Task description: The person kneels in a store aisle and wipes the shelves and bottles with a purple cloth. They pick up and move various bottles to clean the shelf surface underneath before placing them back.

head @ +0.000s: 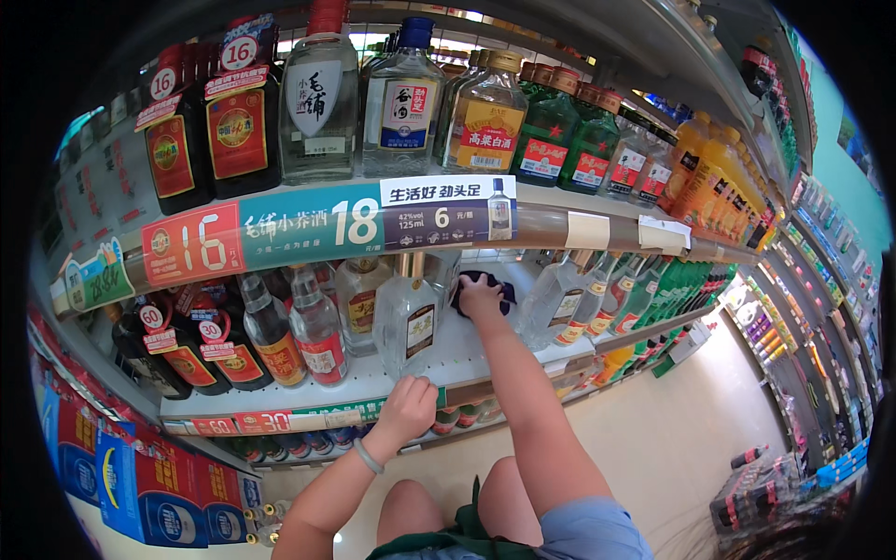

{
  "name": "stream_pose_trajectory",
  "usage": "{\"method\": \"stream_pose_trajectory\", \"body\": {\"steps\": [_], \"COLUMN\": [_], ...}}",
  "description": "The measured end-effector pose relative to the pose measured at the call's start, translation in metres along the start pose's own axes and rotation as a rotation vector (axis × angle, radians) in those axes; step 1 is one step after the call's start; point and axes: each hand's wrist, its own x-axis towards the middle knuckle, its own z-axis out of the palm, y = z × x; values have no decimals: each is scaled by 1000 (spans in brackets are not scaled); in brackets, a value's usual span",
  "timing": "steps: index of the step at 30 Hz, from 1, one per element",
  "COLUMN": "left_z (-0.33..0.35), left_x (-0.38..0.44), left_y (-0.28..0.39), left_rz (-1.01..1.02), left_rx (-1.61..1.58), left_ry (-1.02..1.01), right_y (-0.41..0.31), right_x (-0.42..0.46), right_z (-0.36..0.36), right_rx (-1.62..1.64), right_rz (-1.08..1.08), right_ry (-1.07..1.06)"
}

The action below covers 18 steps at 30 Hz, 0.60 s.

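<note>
My right hand (484,295) reaches deep onto the white lower shelf (458,353), its spread fingers pressed on a dark cloth (505,297) that lies in a gap between glass bottles. My left hand (414,404) is at the shelf's front edge with its fingers curled in, just below a clear square liquor bottle (406,325) standing upright. Whether those fingers touch the bottle or hold something small is hidden. To the right of the gap, a clear bottle with a pale label (553,301) stands beside several others.
Above runs the upper shelf's price rail (308,227), carrying many upright bottles. Dark red-labelled bottles (238,357) stand at the lower left. Blue and red cartons (154,483) are on the floor at left. A pack of dark bottles (756,490) lies at lower right.
</note>
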Motion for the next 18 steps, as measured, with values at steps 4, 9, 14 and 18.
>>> {"method": "stream_pose_trajectory", "body": {"steps": [4, 9, 14, 18], "left_z": [-3, -9, -7, -4], "left_x": [6, 3, 11, 12], "left_y": [5, 6, 12, 24], "left_rz": [5, -35, 24, 88], "left_rx": [56, 102, 126, 57], "left_ry": [46, 14, -7, 55], "right_y": [-4, -16, -7, -2], "right_x": [30, 18, -3, -60], "right_z": [-7, -12, -16, -13], "right_rx": [79, 124, 40, -50], "right_rz": [-30, 12, 180, -128], "right_ry": [-54, -56, -18, -35]}}
